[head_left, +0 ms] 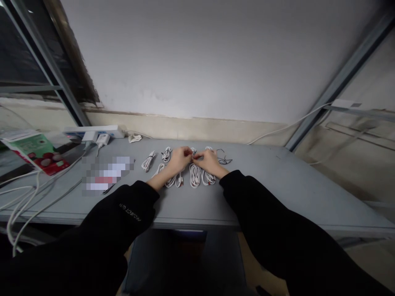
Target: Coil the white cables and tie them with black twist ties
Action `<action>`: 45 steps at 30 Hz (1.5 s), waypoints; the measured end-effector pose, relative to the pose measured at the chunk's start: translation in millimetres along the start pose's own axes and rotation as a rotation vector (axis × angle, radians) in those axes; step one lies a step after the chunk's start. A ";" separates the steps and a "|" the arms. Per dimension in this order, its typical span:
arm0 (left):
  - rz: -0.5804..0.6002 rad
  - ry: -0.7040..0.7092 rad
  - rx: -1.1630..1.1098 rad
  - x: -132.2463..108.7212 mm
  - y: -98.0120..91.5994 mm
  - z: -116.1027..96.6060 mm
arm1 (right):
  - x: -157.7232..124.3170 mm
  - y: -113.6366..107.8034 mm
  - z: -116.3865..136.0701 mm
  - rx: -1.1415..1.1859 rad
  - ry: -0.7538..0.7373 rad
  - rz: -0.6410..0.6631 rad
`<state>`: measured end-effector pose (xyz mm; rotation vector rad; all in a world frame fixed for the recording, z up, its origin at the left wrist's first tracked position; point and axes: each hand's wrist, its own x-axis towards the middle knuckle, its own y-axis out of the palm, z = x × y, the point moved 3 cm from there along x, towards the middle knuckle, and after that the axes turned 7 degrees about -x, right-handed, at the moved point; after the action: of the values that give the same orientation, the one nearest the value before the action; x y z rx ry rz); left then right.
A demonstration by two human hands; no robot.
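My left hand (179, 158) and my right hand (210, 161) meet over the middle of the grey table (197, 207). Their fingertips pinch a small red piece (193, 156) at the top of a coiled white cable (194, 174), and the hands hide most of what they hold. Another white coil (207, 177) lies under my right hand, and a third (174, 181) lies below my left. Further left sit a bound coil (148, 161) and a small coil (166, 154). Thin black wire (224, 160) lies just beyond my right hand.
A white power strip (94, 131) with plugged-in chargers stands at the table's back left. Near it are a green and red box (35, 152) and a blurred patch (108, 174). Loose white cables (21, 201) hang over the left edge.
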<state>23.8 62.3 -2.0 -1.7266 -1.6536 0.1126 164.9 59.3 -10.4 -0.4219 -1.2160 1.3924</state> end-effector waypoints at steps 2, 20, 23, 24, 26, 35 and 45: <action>0.008 0.017 -0.009 -0.6 0.0 -0.7 | -0.3 -1.7 -0.1 -0.030 0.005 -0.030; 0.112 0.069 -0.042 -1.8 2.5 -3.4 | -6.3 -14.5 6.9 -0.279 -0.060 -0.083; 0.129 0.079 -0.038 -2.3 3.5 -2.2 | -6.6 -13.8 5.8 -0.301 -0.092 -0.035; 0.133 0.085 -0.035 -2.5 3.6 -2.1 | -6.3 -14.4 5.1 -0.302 -0.101 -0.030; 0.136 0.095 -0.018 -2.9 3.5 -2.5 | -4.8 -17.4 2.3 -0.297 -0.101 -0.049; 0.056 0.107 -0.014 -5.4 -0.7 -8.2 | -1.8 -27.7 -35.8 -0.460 0.149 -0.021; 0.002 0.118 -0.015 -8.4 -3.8 -11.4 | -1.9 -22.7 -43.0 -0.434 0.227 0.086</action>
<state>25.3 49.5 5.0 -1.7124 -1.5704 -0.0009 212.3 70.2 -9.1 -0.9185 -1.3194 1.1100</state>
